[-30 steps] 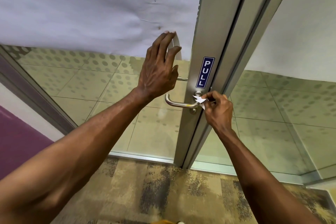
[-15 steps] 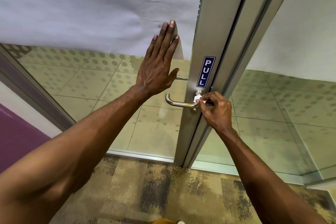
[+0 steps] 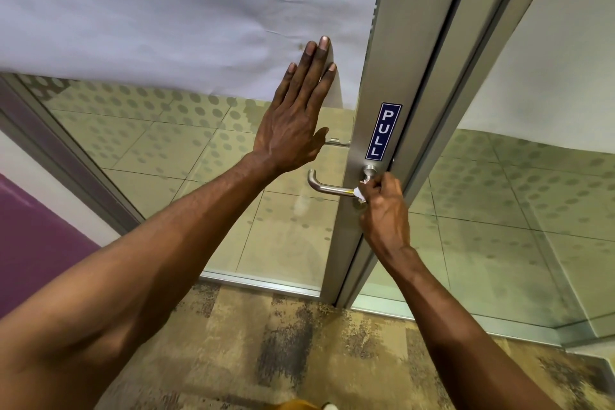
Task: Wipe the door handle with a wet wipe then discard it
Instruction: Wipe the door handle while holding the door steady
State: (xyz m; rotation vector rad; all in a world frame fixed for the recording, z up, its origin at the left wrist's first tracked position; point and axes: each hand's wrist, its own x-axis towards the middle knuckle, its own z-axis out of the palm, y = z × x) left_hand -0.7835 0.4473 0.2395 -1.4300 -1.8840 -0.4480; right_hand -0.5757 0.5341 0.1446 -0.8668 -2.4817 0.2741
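The person's right hand (image 3: 386,210) is closed around a small crumpled white wet wipe (image 3: 360,193), pinching it against the inner end of a brushed-steel lever door handle (image 3: 327,188), close to where the bar meets its round steel collar (image 3: 369,171). Only a scrap of the wipe shows between the fingers and the metal. The left hand (image 3: 293,130) holds nothing; it lies flat and spread, palm against the glass door (image 3: 166,156), bracing it.

To wipe well from here, it seems best to keep the wipe wrapped round the bar and draw it outward along the tube to the curved tip, turning the wrist so the underside is covered too, while the flat hand keeps the door from swinging. The bar is smooth and likely slippery when wet.

The handle is a slim round tube bent into an L. It is fixed to a matte aluminium door frame (image 3: 372,60), which carries a narrow blue sign reading PULL (image 3: 382,131) just above the collar. The upper glass is covered by wrinkled white paper (image 3: 166,10); lower down it has a frosted dot pattern. Below is mottled tan carpet (image 3: 266,343).
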